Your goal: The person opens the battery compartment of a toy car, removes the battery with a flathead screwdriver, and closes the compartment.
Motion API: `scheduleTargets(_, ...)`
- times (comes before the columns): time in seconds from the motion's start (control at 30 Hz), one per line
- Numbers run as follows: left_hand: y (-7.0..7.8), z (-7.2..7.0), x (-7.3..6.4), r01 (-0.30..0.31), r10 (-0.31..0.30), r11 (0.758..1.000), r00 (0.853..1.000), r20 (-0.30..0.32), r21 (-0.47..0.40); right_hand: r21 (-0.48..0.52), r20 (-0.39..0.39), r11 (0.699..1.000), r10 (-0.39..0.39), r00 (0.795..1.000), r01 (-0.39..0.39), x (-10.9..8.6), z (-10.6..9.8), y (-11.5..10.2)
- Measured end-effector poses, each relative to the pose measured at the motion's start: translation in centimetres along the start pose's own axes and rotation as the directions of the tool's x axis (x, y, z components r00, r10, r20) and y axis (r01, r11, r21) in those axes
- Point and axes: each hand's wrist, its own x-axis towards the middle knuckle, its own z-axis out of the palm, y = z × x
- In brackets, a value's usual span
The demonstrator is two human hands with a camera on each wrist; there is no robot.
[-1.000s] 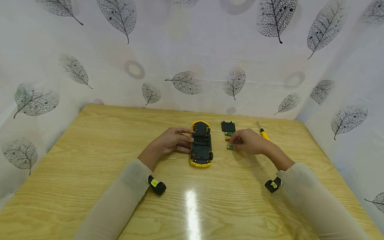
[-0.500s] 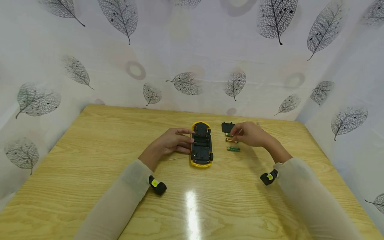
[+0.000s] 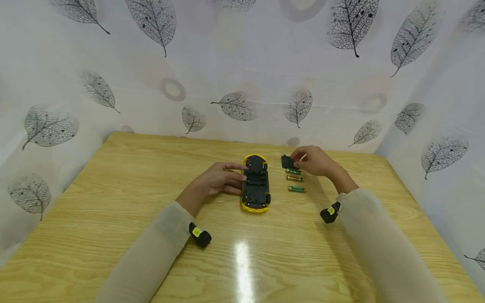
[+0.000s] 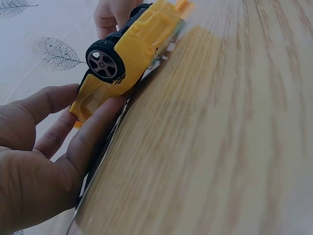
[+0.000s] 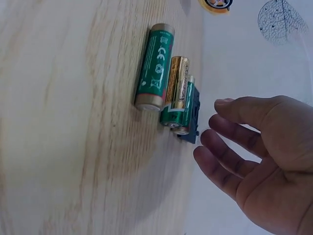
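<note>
A yellow toy car [image 3: 255, 194] lies upside down on the table, its black underside and uncovered battery compartment facing up. Against its left side, my left hand [image 3: 219, 179] rests with extended fingers; the left wrist view shows fingertips touching the yellow body [image 4: 146, 36] near a wheel. Right of the car, a green battery [image 3: 296, 189], a gold-and-green battery [image 3: 294, 178] and another green battery [image 3: 292, 171] lie in a column. Beyond them is the black battery cover [image 3: 287, 161]. Over its right edge hovers my right hand [image 3: 315, 161], fingers loosely bent and holding nothing in the right wrist view.
The wooden table [image 3: 151, 235] reaches back to a leaf-patterned cloth [image 3: 242, 54]. A small thin stick-like thing [image 3: 219, 202] lies below my left hand. Black wrist cameras sit on the left cuff [image 3: 199, 235] and right cuff [image 3: 329, 212].
My right hand has moved away from me, from the nearest battery past the others to the battery cover. The screwdriver seen earlier is now hidden behind it. My left hand stays at the car.
</note>
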Motion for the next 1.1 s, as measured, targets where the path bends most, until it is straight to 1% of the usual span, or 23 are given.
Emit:
scheduleTargets(0.2,0.0,0.0,0.1,0.003,-0.003,1.0,1.0,-0.001,-0.004,0.004,-0.024,1.0,0.026,0.999,-0.026,1.0,0.2,1.1)
scheduleTargets(0.37,-0.1,-0.1,0.1,0.002,-0.002,1.0,1.0,0.004,0.001,0.05,-0.04,0.996,0.071,0.997,-0.069,1.6,0.3,1.7)
scheduleTargets(0.5,-0.2,-0.2,0.2,-0.002,0.002,1.0,1.0,0.005,-0.004,0.069,-0.024,0.993,0.099,0.995,-0.097,1.9,0.3,1.8)
scheduleTargets(0.73,-0.1,-0.1,0.1,-0.002,0.002,1.0,1.0,0.007,-0.003,0.071,0.031,0.988,0.132,0.991,-0.134,2.2,0.5,1.7)
scheduleTargets(0.93,0.1,-0.1,0.0,-0.005,0.005,1.0,1.0,0.007,0.003,0.055,0.032,0.99,0.126,0.992,-0.127,2.6,0.9,2.2)
scheduleTargets(1.1,0.2,-0.1,-0.1,0.0,0.0,1.0,1.0,0.012,0.005,0.084,0.023,0.987,0.137,0.99,-0.138,2.7,1.0,2.4)
